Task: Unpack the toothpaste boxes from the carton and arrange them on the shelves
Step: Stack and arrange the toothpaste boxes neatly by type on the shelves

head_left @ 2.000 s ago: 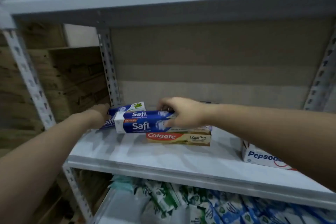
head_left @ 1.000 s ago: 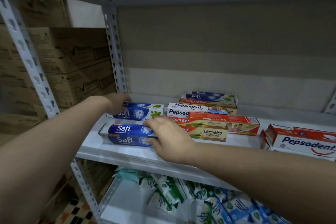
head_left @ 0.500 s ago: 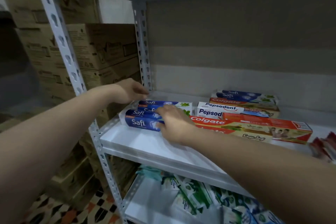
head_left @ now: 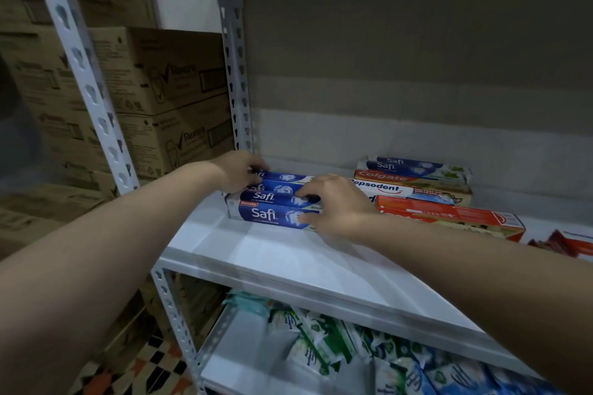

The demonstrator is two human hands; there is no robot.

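Note:
Two blue Safi toothpaste boxes lie side by side at the back left of the white shelf (head_left: 288, 263). My right hand (head_left: 333, 205) grips the right end of the front Safi box (head_left: 266, 212). My left hand (head_left: 239, 170) holds the left end of the rear Safi box (head_left: 285, 178), close to the back corner post. To their right lie a Pepsodent box (head_left: 385, 187), a red Colgate box (head_left: 449, 216), and a stack of a Colgate box (head_left: 385, 176) with further Safi boxes (head_left: 404, 165) on top. No carton for unpacking shows in view.
Brown cardboard cartons (head_left: 160, 80) are stacked to the left, outside the perforated metal posts (head_left: 86, 74). The lower shelf holds several green and blue packets (head_left: 321, 349). Red and white boxes (head_left: 574, 245) sit at the right edge. A patterned tile floor (head_left: 144, 369) shows below.
The front Safi box has slid back against the rear one, and both hands have closed on the two boxes. The view has shifted slightly left.

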